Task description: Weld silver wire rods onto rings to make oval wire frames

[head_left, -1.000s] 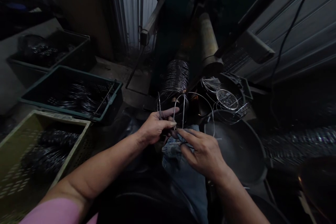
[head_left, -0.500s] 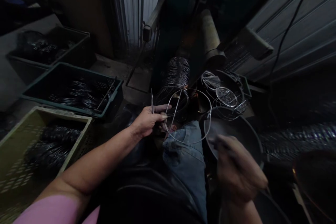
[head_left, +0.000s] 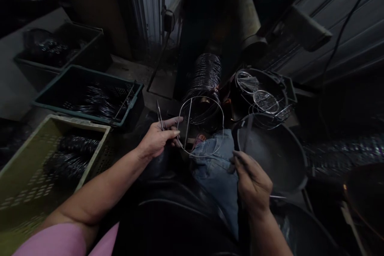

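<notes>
Head view, frame centre: left hand [head_left: 157,139] pinches a wire ring [head_left: 201,126] by its left edge, thumb & fingers closed on it, plus a short straight wire piece [head_left: 160,114] sticking up. This holds the ring up off the lap, prob. so it's clear to work on. The ring is thin, shiny, w/ one straight cross wire. Right hand [head_left: 252,180], lower right, is curled around thin wire beside the dark basin [head_left: 271,158].

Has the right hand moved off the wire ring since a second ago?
Yes. The right hand has pulled back toward the body and now sits by the dark basin's rim, apart from the wire ring that the left hand holds.
</notes>
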Available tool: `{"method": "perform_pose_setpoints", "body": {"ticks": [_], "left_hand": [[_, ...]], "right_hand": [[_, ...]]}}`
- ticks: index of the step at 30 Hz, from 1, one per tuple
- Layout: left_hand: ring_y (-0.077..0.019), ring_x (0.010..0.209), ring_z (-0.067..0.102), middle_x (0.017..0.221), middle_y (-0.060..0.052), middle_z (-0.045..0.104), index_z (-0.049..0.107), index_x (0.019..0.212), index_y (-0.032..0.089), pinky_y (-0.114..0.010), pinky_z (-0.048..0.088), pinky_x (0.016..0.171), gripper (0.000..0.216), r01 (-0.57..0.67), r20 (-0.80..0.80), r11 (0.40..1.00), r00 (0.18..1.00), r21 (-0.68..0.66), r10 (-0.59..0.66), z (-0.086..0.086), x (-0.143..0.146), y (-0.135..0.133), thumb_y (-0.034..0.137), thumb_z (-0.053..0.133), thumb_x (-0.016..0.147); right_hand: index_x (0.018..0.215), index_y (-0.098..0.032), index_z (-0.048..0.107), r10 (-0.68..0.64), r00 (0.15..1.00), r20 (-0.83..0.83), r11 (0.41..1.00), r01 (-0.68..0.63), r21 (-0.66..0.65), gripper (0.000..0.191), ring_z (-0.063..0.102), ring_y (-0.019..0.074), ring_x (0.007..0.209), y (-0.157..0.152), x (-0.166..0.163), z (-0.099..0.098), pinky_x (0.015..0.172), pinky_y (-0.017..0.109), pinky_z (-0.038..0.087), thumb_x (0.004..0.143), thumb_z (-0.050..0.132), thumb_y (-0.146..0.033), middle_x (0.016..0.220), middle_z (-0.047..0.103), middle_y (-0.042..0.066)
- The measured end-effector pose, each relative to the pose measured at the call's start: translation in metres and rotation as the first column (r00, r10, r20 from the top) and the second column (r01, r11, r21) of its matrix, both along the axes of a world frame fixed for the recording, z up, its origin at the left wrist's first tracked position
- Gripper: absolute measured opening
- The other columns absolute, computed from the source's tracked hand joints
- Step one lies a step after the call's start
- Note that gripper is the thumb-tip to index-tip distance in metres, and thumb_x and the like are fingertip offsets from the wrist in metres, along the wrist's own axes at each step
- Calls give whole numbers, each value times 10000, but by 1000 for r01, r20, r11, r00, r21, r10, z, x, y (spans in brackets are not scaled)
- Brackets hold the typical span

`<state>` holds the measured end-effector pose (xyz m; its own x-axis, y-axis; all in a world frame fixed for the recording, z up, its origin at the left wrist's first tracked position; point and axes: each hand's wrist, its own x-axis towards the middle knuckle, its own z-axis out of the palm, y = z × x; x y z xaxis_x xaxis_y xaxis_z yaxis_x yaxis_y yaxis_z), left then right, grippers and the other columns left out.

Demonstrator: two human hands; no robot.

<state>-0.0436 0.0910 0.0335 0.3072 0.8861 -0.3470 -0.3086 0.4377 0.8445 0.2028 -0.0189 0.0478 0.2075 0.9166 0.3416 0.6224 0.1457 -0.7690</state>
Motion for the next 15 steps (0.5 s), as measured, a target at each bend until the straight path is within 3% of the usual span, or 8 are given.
{"method": "perform_pose_setpoints", "body": {"ticks": [3, 6, 8, 10, 12, 15], "left_hand": [[-132, 492, 617, 635, 15, 576, 596, 1165, 129, -194, 407, 444, 508, -20, -35, 1000, 999, 11, 21, 5, -2, -1, 143, 673, 662], [-117, 478, 600, 603, 18, 572, 588, 1170, 105, -193, 412, 448, 511, -52, -61, 998, 997, 36, 54, 9, -6, 0, 144, 666, 666], [-116, 484, 598, 613, 21, 568, 587, 1169, 103, -201, 424, 459, 513, -67, -59, 997, 996, 41, 70, 10, -9, 0, 147, 667, 664], [-114, 491, 598, 624, 25, 563, 588, 1168, 106, -205, 429, 465, 516, -73, -55, 997, 996, 39, 75, 9, -11, 0, 152, 670, 661], [-114, 491, 597, 623, 27, 560, 584, 1173, 104, -207, 429, 467, 523, -74, -59, 997, 995, 35, 76, 8, -13, 0, 157, 673, 660], [-119, 484, 597, 605, 29, 557, 582, 1173, 97, -206, 425, 461, 530, -78, -67, 997, 995, 22, 79, 6, -14, 0, 163, 679, 657]], "right_hand": [[1208, -224, 558, 302, 923, 238, 953, -298, -53, 330, 572, 220, 980, 12, -4, 19, 893, 410, 445, 886, 489, -205, 1011, 635, 78], [1279, -228, 497, 477, 869, 129, 875, -457, -156, 378, 559, 200, 1052, 17, -8, 22, 916, 374, 450, 907, 451, -187, 1114, 613, 75], [1262, -246, 510, 496, 867, -38, 847, -494, -195, 363, 599, 174, 987, 14, -11, 16, 873, 335, 484, 912, 451, -173, 1092, 631, 54], [1218, -251, 544, 447, 886, -125, 864, -464, -196, 331, 634, 159, 872, 9, -12, 8, 813, 318, 511, 906, 471, -170, 1016, 658, 38], [1155, -244, 587, 388, 919, -72, 903, -394, -173, 287, 639, 162, 833, 4, -11, 4, 807, 324, 511, 890, 504, -173, 979, 668, 35], [1123, -238, 599, 354, 926, 131, 931, -336, -142, 259, 616, 186, 936, 0, -6, 8, 863, 338, 482, 882, 516, -191, 1009, 662, 41]]}}
